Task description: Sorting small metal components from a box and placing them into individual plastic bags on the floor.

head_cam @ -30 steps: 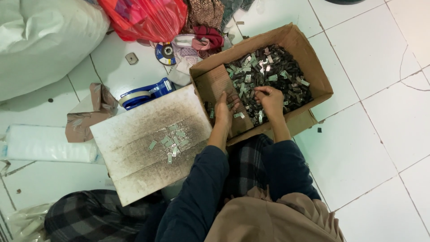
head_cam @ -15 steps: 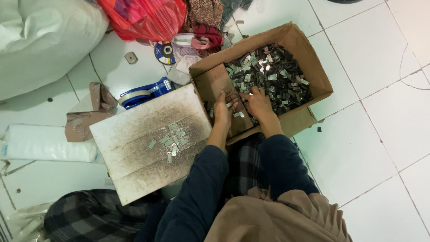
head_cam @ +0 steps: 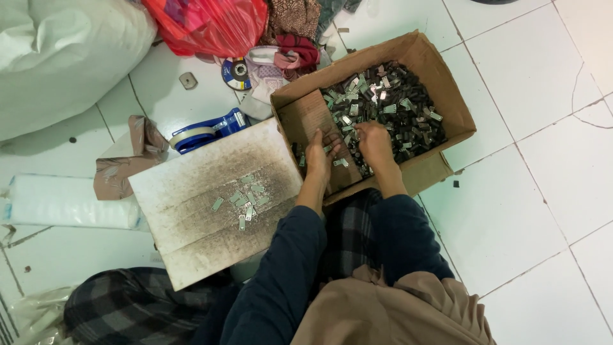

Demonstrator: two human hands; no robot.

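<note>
While both hands reach into the cardboard box (head_cam: 447, 96), left hand (head_cam: 317, 155) and right hand (head_cam: 373, 142) rest loosely curled on small metal pieces (head_cam: 389, 102), best picked gently, few at once.

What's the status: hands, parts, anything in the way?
Left hand and right hand both down in cardboard box, fingering small metal parts. Grip unclear. Nothing blocking.
</note>
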